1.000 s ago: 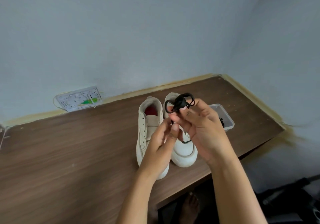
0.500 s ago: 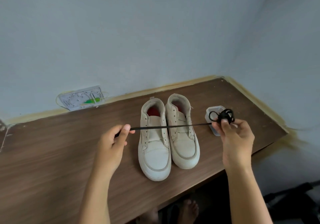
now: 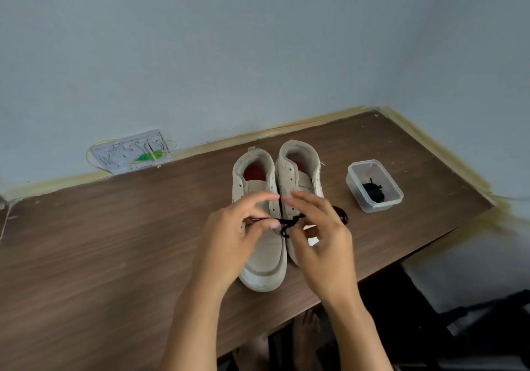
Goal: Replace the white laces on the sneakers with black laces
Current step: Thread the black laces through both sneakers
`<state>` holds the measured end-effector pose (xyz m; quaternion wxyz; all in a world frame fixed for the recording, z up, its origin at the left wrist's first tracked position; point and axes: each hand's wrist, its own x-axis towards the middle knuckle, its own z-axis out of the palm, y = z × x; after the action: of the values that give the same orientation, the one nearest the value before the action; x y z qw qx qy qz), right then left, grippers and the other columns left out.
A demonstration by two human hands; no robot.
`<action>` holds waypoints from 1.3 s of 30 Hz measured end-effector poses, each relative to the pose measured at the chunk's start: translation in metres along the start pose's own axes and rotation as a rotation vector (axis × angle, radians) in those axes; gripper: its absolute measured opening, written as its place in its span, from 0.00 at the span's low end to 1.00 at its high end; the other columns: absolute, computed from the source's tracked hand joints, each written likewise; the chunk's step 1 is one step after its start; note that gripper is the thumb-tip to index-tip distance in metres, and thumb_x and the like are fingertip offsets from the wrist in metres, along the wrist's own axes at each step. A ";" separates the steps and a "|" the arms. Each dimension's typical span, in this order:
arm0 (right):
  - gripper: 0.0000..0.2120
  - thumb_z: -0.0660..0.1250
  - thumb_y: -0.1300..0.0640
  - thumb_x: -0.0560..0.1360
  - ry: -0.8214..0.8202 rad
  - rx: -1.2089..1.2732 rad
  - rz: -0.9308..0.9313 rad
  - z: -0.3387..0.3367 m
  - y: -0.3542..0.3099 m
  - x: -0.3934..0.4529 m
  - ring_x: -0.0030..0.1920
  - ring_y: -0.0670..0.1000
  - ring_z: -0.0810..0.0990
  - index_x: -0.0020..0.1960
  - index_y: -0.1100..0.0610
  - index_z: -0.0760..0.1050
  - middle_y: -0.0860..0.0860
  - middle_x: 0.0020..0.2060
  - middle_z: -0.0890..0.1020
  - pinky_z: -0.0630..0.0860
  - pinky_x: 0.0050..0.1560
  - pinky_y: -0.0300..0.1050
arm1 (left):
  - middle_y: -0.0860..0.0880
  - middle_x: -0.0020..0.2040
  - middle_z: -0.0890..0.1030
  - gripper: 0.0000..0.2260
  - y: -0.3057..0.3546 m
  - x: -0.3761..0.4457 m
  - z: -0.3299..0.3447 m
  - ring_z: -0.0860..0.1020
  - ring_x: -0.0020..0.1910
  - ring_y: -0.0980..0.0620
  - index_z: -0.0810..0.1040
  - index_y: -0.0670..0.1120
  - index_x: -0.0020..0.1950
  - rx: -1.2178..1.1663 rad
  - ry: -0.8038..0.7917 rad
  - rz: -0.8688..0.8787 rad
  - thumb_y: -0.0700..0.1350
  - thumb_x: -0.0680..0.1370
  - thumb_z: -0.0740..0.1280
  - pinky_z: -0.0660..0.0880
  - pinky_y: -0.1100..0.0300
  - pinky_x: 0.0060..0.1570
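- A person's two bare hands meet over a pair of white sneakers (image 3: 259, 227) standing side by side on a dark wooden surface (image 3: 114, 241), toes toward the person, heels toward 12 o'clock and the pale blue wall (image 3: 229, 41).
- The left hand (image 3: 229, 241) hangs above the left-side sneaker, thumb and a fingertip pinching one end of a black lace (image 3: 286, 223); its other fingers curve loosely above.
- The right hand (image 3: 318, 236) hovers just at 3 o'clock of the left, over the right-side sneaker (image 3: 298, 175), fingers curled, the lace running under them; motion blur hides exactly which fingers hold it.
- A short, slack stretch of the lace shows between the two hands above the seam where the shoes touch, and a dark loop of it (image 3: 341, 216) shows at 3 o'clock of the right hand, low over the surface.
- Both sneakers show bare eyelets and red insoles at the open collars.
- A small clear plastic container (image 3: 372, 201) sits on the surface at 3 o'clock of the shoes, well apart from them, with a bundle of black lace (image 3: 374, 191) inside.
- A white panel with wires and a green patch (image 3: 132, 152) leans at the wall at 10 o'clock of the shoes.
- Bare feet (image 3: 305, 333) show below the near edge of the surface at 6 o'clock.
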<state>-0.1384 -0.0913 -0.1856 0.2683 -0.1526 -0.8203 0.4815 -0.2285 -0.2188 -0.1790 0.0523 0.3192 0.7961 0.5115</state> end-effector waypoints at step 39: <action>0.09 0.72 0.56 0.75 0.201 -0.230 0.226 0.037 0.032 0.004 0.52 0.40 0.65 0.44 0.41 0.77 0.36 0.40 0.78 0.49 0.57 0.27 | 0.54 0.70 0.66 0.06 -0.023 0.003 0.026 0.54 0.71 0.48 0.84 0.62 0.46 0.454 0.182 -0.238 0.54 0.70 0.75 0.53 0.44 0.69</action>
<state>-0.1636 -0.0998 -0.2263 0.2738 -0.3207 -0.8166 0.3941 -0.2304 -0.2030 -0.2096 -0.0327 0.1798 0.9237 0.3366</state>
